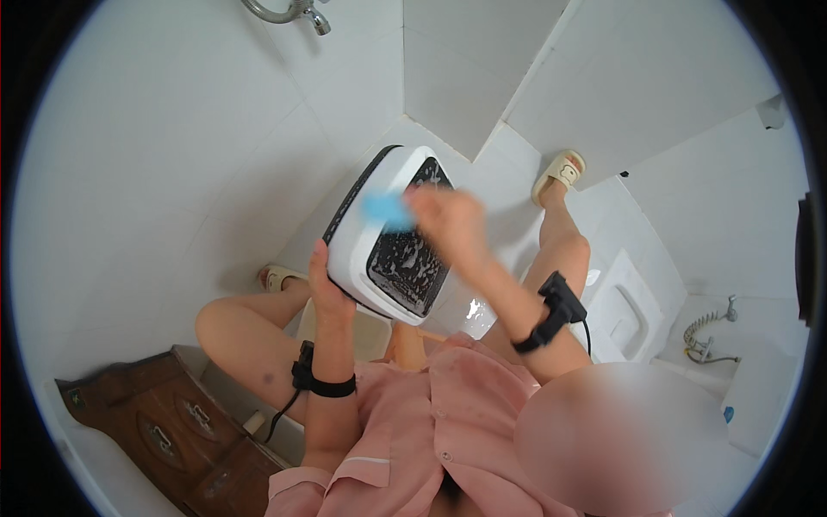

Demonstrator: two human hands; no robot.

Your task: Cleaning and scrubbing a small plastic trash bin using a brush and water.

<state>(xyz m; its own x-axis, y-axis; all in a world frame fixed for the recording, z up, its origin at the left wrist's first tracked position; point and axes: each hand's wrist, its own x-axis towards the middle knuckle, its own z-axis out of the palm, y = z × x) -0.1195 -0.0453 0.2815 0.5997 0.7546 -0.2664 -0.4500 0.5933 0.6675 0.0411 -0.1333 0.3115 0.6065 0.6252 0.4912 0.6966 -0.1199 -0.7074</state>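
A white, box-shaped container (348,263) with a black panel and a black rim is held tilted in front of me. White suds cover its black panel (405,258); what kind of container it is, I cannot make out. My left hand (330,289) grips its lower left edge, thumb up along the side and fingers partly hidden beneath. My right hand (452,226) is closed on a light-blue sponge-like piece (386,210), smeared by motion. The blue piece lies over the container's white face, beside the sudsy panel.
Below the container stands a cream basin (372,334), between my legs. A squat toilet (620,314) is set in the floor at right, near a coiled hose (702,332). A brown wooden cabinet (172,431) lies at lower left, and a metal tap (317,19) projects from the wall.
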